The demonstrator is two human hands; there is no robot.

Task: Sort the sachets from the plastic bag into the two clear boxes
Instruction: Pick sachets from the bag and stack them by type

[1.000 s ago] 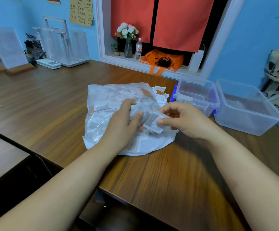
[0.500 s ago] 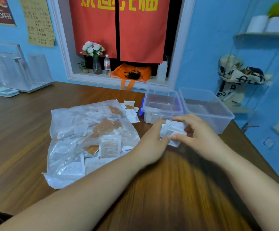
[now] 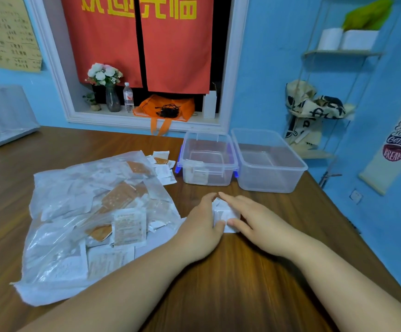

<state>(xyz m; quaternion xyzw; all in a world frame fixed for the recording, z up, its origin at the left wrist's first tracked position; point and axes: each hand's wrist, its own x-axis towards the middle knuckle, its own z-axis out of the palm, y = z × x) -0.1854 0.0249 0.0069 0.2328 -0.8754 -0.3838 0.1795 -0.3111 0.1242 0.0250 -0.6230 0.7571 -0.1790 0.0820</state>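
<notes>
Two arms show from the bottom edge, both bare, round and smooth as far as you can see them. The left hand [image 3: 202, 227] and the right hand [image 3: 254, 219] are bare too, skin and nothing else.

A crumpled clear plastic bag [image 3: 58, 212] lies flat, holding white and orange sachets [image 3: 128, 226]. Right of it sits a small white sachet stack [image 3: 224, 212], near the lidless blue-clipped clear box [image 3: 206, 177] and plain clear box [image 3: 266, 182].
</notes>
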